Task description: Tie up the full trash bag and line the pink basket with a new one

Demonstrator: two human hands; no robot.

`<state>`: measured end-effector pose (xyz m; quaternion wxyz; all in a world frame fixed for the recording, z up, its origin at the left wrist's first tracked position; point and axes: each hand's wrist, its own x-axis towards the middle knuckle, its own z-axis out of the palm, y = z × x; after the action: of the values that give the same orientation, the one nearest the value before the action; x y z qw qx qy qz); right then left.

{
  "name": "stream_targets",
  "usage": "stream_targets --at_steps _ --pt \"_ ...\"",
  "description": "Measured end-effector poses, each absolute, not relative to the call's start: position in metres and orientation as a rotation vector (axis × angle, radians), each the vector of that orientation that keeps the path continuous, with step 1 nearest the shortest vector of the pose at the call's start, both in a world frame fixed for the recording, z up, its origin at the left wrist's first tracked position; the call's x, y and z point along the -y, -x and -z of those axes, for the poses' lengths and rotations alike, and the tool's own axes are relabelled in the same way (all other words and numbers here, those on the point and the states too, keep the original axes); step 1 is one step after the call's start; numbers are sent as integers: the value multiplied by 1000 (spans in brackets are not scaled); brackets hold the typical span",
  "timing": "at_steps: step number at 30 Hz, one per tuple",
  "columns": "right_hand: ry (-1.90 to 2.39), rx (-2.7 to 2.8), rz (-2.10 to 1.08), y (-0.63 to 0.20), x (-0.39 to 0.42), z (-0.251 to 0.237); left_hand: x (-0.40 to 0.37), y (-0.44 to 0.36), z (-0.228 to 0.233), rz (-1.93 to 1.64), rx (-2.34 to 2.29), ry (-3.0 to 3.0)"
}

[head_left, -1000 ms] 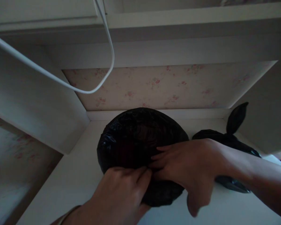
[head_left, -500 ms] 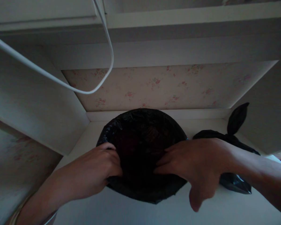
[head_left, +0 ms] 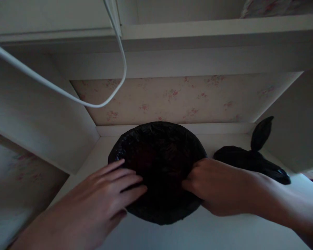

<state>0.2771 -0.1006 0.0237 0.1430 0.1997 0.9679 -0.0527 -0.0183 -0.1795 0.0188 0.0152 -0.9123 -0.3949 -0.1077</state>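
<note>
A round bin lined with a black bin bag (head_left: 161, 215) stands in front of me, its mouth facing up and its inside very dark. The bag is folded outward over the rim all round. My left hand (head_left: 112, 194) is at the left side of the rim, fingers stretched out and apart over the opening, gripping nothing. On the right side, my right hand (head_left: 206, 184) is closed over the rim, its fingers curled inside the opening and pinching the bag's edge.
Right of the bin lies another black plastic bag (head_left: 240, 158) with a knotted end sticking up. A white cable (head_left: 96, 105) hangs in a loop at the upper left. White shelf boards (head_left: 219, 29) and a side panel (head_left: 289, 114) enclose the space, with floral wallpaper (head_left: 159, 100) behind.
My left hand has let go of the rim and opened its fingers. My right hand, spread before with the thumb outside, has closed on the right rim.
</note>
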Motion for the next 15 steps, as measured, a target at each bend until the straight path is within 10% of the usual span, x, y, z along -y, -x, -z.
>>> stream_targets --at_steps 15 --pt "-633 -2956 279 -299 100 -21 169 9 9 647 884 2880"
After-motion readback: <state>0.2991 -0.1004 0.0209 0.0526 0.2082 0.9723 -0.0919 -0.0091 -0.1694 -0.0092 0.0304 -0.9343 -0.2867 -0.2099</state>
